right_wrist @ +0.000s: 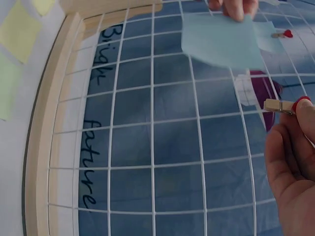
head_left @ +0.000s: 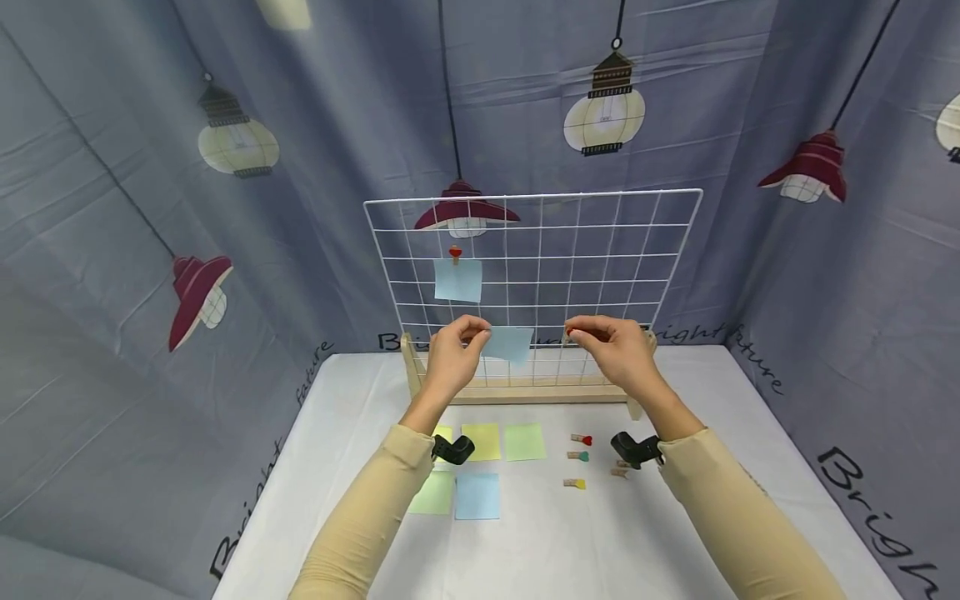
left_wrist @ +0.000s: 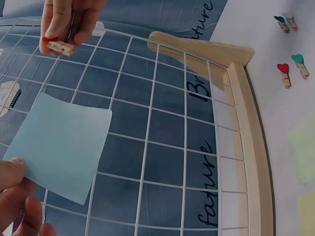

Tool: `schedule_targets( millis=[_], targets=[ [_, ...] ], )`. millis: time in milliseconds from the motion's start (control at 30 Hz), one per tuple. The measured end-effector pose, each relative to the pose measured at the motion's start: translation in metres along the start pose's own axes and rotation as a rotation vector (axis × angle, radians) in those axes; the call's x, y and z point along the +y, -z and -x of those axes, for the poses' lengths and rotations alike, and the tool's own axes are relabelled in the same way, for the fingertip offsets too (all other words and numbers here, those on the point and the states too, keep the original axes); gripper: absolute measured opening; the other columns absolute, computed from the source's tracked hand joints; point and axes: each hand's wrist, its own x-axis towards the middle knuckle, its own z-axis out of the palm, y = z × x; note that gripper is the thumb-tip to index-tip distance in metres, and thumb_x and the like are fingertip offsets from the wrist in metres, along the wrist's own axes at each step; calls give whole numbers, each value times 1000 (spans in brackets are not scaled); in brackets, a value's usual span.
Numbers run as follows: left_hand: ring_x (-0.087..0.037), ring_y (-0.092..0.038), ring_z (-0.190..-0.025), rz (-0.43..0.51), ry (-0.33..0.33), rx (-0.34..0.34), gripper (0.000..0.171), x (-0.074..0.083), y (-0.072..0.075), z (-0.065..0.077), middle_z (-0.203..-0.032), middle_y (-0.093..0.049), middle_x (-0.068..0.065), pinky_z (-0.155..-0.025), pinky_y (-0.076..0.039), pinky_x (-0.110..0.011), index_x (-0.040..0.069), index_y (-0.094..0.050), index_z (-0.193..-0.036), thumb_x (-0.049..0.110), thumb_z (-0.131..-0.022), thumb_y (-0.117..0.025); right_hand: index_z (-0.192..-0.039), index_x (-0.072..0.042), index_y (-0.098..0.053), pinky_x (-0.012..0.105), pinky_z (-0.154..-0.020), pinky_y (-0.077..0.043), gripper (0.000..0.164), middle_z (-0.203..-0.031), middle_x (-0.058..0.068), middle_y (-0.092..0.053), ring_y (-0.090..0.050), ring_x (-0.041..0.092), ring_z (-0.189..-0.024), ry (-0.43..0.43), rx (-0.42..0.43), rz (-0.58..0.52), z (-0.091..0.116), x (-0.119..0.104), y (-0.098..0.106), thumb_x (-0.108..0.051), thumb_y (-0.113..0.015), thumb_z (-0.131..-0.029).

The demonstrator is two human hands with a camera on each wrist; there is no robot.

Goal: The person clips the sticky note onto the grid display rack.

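My left hand (head_left: 456,357) pinches a blue sticky note (head_left: 508,343) by its edge, in front of the white wire grid (head_left: 558,292). The note's whole face shows in the left wrist view (left_wrist: 64,145). To the right of it, my right hand (head_left: 618,354) pinches a small wooden clothespin (right_wrist: 279,106) with a red heart on its end, apart from the note. A second blue note (head_left: 458,282) hangs higher on the grid at the left, held by another red-heart clothespin (head_left: 455,252).
The grid stands in a wooden base (head_left: 540,392) on a white table (head_left: 540,550). Nearer lie yellow notes (head_left: 482,442), green notes (head_left: 525,442) and a blue note (head_left: 477,497). Several clothespins lie to their right, among them a red one (head_left: 582,439) and a yellow one (head_left: 575,483). A printed curtain (head_left: 322,208) surrounds the table.
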Motion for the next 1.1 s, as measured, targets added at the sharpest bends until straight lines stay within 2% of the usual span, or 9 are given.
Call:
schedule_targets(
  millis=[67, 233, 433, 533, 700, 800, 967, 1100],
  targets=[
    [-19, -70, -88, -5, -2, -2, 9, 1, -3, -3, -96, -77, -1, -86, -51, -40, 17, -75, -106, 20, -100, -69, -126, -11, -73, 20, -80, -54, 29, -121, 12, -75, -71, 30, -110, -11, 3, 14, -1, -2, -2, -26, -65, -103],
    [-18, -65, -85, -9, 12, 13, 8, 5, -7, -9, -101, -76, 0, -81, -46, -37, 18, -75, -105, 21, -100, -69, -125, -12, -74, 29, -82, -56, 28, -119, 11, -76, -72, 29, -108, 7, 18, 42, -4, -6, -4, -25, -65, -103],
    [-17, -67, -84, 8, 14, 10, 12, 9, -12, -15, -105, -76, -1, -72, -49, -33, 17, -76, -108, 22, -101, -68, -123, -12, -75, 40, -84, -58, 26, -116, 11, -77, -72, 29, -107, 45, 39, 56, -9, -11, -4, -24, -65, -102],
    [-17, -65, -84, 3, 18, 10, 13, 11, -15, -18, -105, -76, -1, -74, -48, -32, 17, -77, -110, 21, -100, -68, -123, -14, -76, 37, -82, -57, 26, -114, 9, -78, -72, 28, -106, 42, 43, 64, -11, -14, -4, -25, -66, -102],
    [-16, -64, -85, -8, 12, 25, 13, 13, -17, -24, -104, -77, 0, -75, -48, -33, 18, -77, -109, 20, -100, -69, -119, -15, -77, 26, -74, -53, 23, -111, 8, -79, -74, 26, -102, 45, 58, 54, -18, -19, -5, -26, -68, -101],
    [-16, -65, -84, -10, -4, 31, 13, 15, -18, -28, -100, -77, 0, -74, -48, -32, 18, -78, -109, 20, -100, -69, -117, -13, -78, 22, -74, -52, 22, -112, 9, -79, -74, 27, -104, 44, 77, 47, -22, -20, -5, -24, -68, -101],
    [-16, -65, -83, -17, -7, 51, 14, 15, -21, -34, -101, -78, 1, -71, -48, -30, 18, -78, -110, 20, -100, -69, -118, -14, -78, 23, -73, -50, 23, -115, 10, -78, -74, 27, -107, 23, 93, 56, -30, -23, -5, -24, -68, -101],
    [-17, -66, -86, -13, -2, 77, 12, 14, -21, -38, -101, -78, 0, -74, -50, -31, 17, -78, -108, 19, -99, -70, -118, -15, -79, 23, -68, -47, 24, -118, 9, -78, -73, 26, -106, 14, 105, 32, -38, -27, -6, -27, -68, -100]
  ],
)
